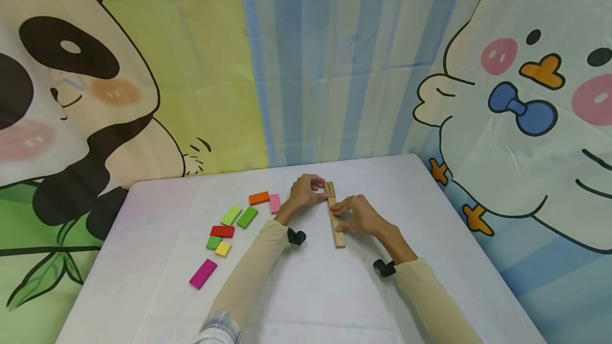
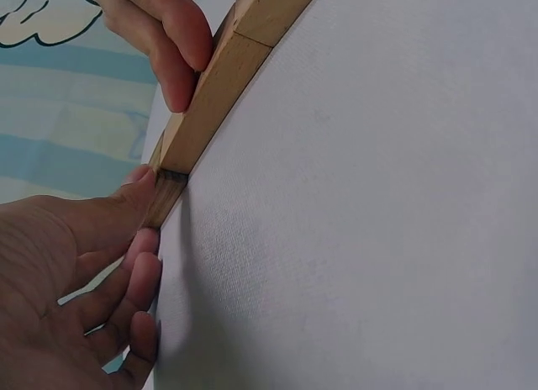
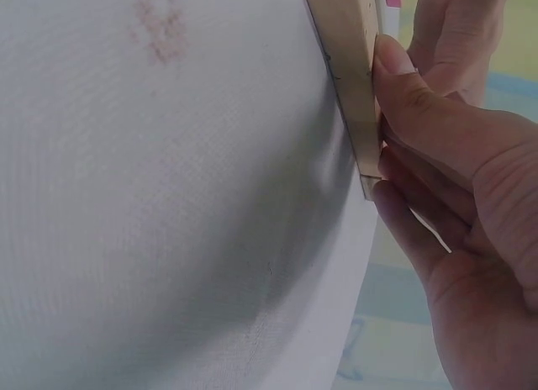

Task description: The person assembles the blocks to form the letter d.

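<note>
Plain wooden blocks (image 1: 337, 224) lie end to end in a narrow row on the white table. At the far end, my left hand (image 1: 303, 191) pinches the end block (image 2: 166, 197) with thumb and forefinger. A dark seam divides that block from its neighbour (image 2: 210, 104). From the right side, my right hand (image 1: 363, 215) holds the middle of the row, thumb and fingertips spread along it. The right thumb (image 3: 393, 58) touches the wood (image 3: 349, 71) in the right wrist view, with the other fingers beside it near a seam.
Left of the row lie several coloured blocks, among them orange (image 1: 259, 198), pink (image 1: 274, 204), red (image 1: 222, 231), yellow (image 1: 223, 249) and magenta (image 1: 203, 273) ones. Behind the table (image 1: 406, 185) hangs a cartoon curtain (image 1: 325, 68). Black wrist devices show below both hands.
</note>
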A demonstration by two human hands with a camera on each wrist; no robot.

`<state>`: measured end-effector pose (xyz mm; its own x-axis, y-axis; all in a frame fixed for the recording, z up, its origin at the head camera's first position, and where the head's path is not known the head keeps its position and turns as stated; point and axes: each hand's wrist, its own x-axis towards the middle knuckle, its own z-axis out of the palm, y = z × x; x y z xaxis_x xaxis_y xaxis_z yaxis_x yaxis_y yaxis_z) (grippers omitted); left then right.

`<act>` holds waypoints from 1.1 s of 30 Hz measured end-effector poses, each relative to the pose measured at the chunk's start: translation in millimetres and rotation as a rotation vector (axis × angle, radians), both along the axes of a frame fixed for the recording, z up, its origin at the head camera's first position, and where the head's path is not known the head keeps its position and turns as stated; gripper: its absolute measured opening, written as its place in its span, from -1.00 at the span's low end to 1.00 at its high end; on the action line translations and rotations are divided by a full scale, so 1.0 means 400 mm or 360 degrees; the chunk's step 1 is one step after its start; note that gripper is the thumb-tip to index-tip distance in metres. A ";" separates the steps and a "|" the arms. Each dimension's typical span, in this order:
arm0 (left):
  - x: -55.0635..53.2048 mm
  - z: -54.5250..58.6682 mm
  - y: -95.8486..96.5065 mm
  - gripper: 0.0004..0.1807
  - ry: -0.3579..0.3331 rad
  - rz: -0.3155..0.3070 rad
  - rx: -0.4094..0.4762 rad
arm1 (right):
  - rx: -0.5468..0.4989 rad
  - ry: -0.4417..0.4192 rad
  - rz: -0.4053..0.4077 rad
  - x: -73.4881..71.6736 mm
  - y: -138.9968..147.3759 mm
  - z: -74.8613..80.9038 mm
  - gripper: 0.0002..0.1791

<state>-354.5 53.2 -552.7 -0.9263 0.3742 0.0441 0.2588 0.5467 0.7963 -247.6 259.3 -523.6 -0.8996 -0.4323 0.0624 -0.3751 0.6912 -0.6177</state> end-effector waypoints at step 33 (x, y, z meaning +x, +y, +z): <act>0.091 0.106 -0.339 -0.32 0.0387 0.0039 -0.0734 | -0.0053 0.0097 0.0047 0.003 -0.001 -0.005 -0.47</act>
